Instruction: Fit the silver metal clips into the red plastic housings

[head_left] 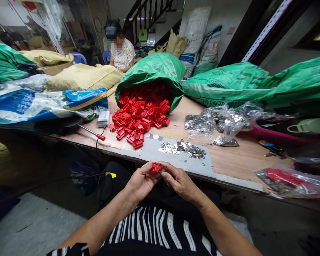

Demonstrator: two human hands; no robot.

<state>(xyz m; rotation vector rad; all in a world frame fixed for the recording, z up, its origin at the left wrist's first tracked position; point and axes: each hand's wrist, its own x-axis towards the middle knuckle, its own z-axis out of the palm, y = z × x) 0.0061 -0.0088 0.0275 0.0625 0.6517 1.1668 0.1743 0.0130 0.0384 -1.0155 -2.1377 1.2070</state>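
My left hand [141, 181] and my right hand [179, 181] meet just below the table's near edge, both pinched on one small red plastic part [155, 168]. Fingers of both hands curl round it. Ahead on the wooden table [229, 160] a heap of the same red plastic parts [138, 119] spills from an open green sack [152, 73]. A scatter of small shiny metal pieces [182, 147] lies on a grey sheet [154, 151] right in front of my hands.
Clear bags of metal pieces [221, 121] lie at the right, green sacks [256, 83] behind them. A bag with red parts [290, 179] is at the right edge. A red-handled tool [92, 132] and blue-white bags [42, 103] lie left. Another person [121, 49] sits at the far end.
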